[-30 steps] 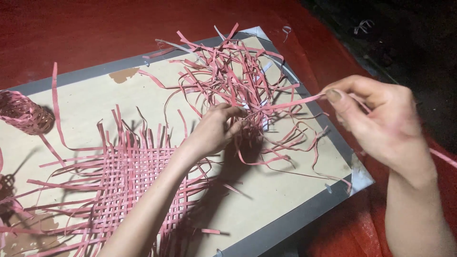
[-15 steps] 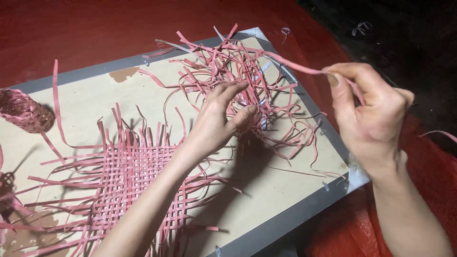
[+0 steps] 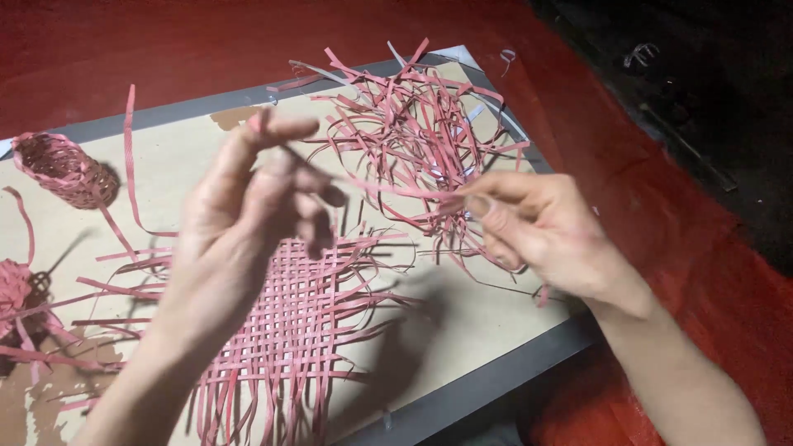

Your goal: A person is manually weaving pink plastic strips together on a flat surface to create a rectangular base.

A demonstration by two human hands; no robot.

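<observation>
At the far left edge of the tan cardboard work board with a grey rim (image 3: 496, 376), part of a pink woven bundle (image 3: 12, 285) shows, and above it a small cylindrical basket woven of pink strips (image 3: 66, 169) lies on its side. A flat, half-finished mat of pink woven strips (image 3: 289, 318) lies in the middle of the board, loose ends fanning out from every side. Above the mat the left hand (image 3: 248, 215) is raised off the board, fingers loosely curled and apart, index finger lifted highest; it is blurred, and whether it touches the strip cannot be told. A single thin pink strip (image 3: 396, 190) runs level between the two hands. The right hand (image 3: 537, 231) pinches the strip's right end between thumb and forefinger, its other fingers folded in beneath. Behind both hands, in the board's far right corner, lies a tangled heap of loose pink strips (image 3: 413, 124), some curling over the rim. The board rests on a red cloth-covered surface (image 3: 686, 239) that gives way to dark ground at the upper right.
</observation>
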